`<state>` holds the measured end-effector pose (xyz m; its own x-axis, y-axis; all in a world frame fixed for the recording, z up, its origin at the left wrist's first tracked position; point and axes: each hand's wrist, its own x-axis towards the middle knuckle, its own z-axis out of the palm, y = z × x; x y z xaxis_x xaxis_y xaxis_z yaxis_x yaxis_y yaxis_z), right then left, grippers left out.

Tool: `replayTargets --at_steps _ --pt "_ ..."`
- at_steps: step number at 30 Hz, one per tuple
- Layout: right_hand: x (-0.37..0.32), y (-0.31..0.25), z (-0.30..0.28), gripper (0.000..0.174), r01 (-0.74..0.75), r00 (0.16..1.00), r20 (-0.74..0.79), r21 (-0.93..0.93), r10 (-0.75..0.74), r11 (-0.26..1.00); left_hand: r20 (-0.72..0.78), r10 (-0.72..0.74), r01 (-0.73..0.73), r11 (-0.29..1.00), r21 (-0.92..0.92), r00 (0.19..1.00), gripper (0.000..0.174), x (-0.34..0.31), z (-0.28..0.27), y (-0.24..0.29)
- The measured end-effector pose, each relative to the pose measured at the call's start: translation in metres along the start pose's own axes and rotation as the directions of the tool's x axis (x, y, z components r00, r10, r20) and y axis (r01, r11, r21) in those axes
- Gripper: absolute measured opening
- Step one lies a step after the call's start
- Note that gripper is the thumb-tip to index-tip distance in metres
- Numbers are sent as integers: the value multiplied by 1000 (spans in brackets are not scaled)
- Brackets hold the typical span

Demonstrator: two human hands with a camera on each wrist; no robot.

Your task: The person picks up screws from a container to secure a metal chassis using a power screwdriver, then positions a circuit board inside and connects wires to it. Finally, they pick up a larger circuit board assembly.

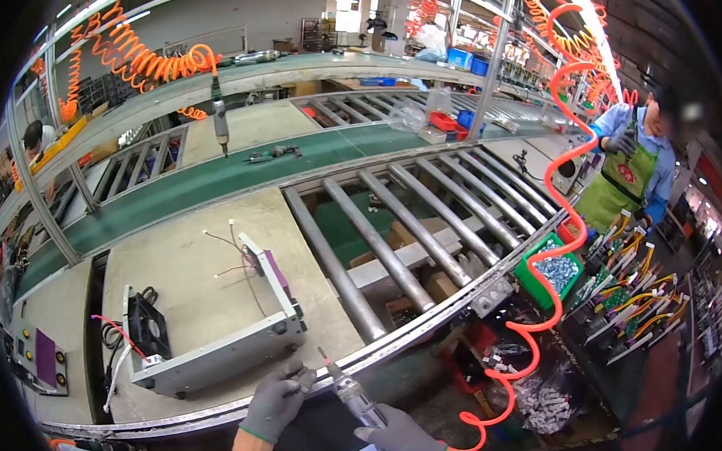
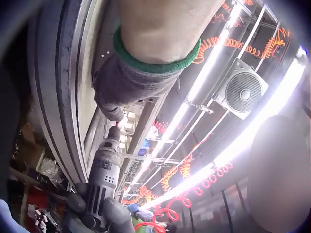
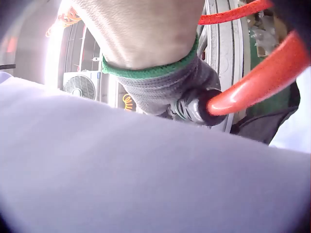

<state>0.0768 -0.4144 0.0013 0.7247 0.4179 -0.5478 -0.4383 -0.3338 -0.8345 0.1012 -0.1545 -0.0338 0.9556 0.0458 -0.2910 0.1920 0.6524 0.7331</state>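
My gloved right hand (image 1: 403,437) grips a pneumatic screwdriver (image 1: 358,398), its bit pointing up and left toward the conveyor edge. A red coiled air hose (image 3: 262,73) leads from the tool's rear in the right wrist view. My gloved left hand (image 1: 277,401) is just left of the bit, fingers bent, at the near side of a grey metal case (image 1: 223,357). In the left wrist view the bit end of the screwdriver (image 2: 104,170) is close to the left fingertips; I cannot tell whether they hold something small. The open case has a black fan (image 1: 147,326) and loose wires.
Metal rollers (image 1: 376,247) lie right of the work board (image 1: 205,242). A green bin (image 1: 553,272) of small metal parts stands further right, near wired circuit boards (image 1: 631,297). Another screwdriver (image 1: 219,120) hangs over the green belt. A person in a green apron (image 1: 625,178) stands at right.
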Motion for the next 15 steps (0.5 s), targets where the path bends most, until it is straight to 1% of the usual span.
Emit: replayTargets --at_steps 2,5,8,11,12,14,15 --pt "-5 -6 -3 43 3 1000 10 17 -3 1000 86 -56 72 979 -190 995 36 5 -7 1" --pt "-3 -10 -8 48 -64 997 36 -20 65 998 -31 -84 81 990 -112 996 32 10 5 5" --pt "6 10 -9 54 -6 1000 -10 -101 5 995 -112 -59 62 998 16 992 25 14 21 5" --pt "11 19 -9 60 94 995 -17 -172 -98 981 -90 -32 48 983 175 995 26 27 11 1" --pt "8 18 -8 54 150 986 -41 -171 -159 974 -113 -53 75 976 203 992 24 29 9 1" --pt "-6 0 -6 42 257 957 -91 -175 -276 950 -157 -96 134 958 254 983 21 34 10 4" --pt "-9 -6 -8 42 243 964 -66 -182 -258 953 -128 -102 134 953 270 987 21 36 9 3"
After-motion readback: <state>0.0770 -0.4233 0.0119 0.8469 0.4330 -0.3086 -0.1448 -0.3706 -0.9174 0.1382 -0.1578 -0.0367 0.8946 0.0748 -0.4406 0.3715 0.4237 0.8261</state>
